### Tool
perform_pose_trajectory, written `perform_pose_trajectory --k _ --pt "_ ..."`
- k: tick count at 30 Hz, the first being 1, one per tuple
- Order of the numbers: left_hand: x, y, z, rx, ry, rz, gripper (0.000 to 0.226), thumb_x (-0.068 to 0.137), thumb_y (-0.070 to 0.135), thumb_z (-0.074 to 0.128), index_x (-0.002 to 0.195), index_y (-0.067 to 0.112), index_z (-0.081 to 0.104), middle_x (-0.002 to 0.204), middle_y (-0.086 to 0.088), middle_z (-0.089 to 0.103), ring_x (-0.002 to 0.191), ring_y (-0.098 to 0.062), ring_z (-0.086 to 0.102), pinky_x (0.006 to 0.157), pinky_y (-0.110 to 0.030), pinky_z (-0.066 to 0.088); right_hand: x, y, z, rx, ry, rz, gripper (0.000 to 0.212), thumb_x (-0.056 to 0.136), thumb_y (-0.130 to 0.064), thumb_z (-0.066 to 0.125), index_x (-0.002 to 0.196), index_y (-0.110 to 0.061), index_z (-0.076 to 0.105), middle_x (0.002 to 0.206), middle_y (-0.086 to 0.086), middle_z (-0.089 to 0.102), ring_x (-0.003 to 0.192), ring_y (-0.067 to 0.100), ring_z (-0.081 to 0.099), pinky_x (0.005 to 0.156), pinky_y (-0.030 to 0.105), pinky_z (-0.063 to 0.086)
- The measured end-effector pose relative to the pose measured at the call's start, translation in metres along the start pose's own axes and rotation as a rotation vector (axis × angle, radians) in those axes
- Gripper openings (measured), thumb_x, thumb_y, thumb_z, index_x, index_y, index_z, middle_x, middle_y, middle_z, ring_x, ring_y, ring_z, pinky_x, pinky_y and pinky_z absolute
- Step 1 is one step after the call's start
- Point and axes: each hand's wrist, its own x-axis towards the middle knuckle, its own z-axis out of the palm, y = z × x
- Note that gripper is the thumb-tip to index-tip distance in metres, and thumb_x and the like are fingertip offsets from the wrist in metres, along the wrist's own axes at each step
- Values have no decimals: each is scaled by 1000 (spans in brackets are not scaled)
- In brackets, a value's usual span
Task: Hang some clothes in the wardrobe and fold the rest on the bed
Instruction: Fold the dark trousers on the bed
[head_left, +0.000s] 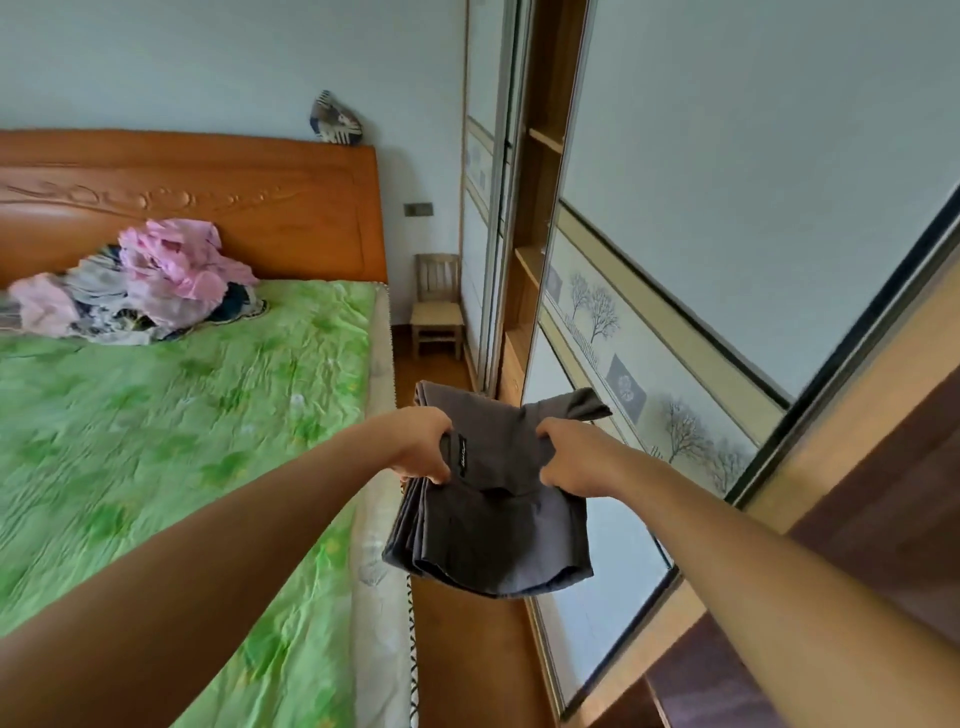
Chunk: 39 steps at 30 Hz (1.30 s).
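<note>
Both hands, left hand (423, 446) & right hand (569, 457), pinching folded grey garment (493, 499); prob carrying to wardrobe shelf (530, 260) at 12 o'clock, next needs reaching in

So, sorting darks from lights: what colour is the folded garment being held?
Plain dark grey garment, clearest in the head view.

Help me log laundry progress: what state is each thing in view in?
grey garment: folded, held in the air by both hands.
left hand: grips the garment's left edge.
right hand: grips its right edge.
clothes pile: unfolded heap on the bed.
wardrobe: partly open.
chair: upright by the wall.
</note>
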Motion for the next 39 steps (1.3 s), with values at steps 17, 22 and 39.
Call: perform_pose_trajectory --k 17,22,39 --pt "215 -159 -125 -143 69 -178 53 86 23 75 132 8 54 109 -9 62 78 -28 71 62 -35 60 315 -83 -84 -126 -47 -138 51 91 -17 62 139 -17 45 120 16 59 99 29 60 89 46 55" --pt "279 -208 -190 -181 62 -203 48 85 21 74 129 9 57 108 -11 65 79 -30 73 60 -34 59 409 -118 -127 -117 -47 -181 53 90 -22 62 140 -22 45 108 8 56 84 18 56 69 36 50" --pt "442 -289 -365 -190 240 -376 35 96 27 58 127 13 59 104 -9 65 77 -26 70 51 -27 55 662 -193 -261 65 -67 -374 49 86 -17 66 133 -26 55 111 -1 58 86 10 55 70 29 48"
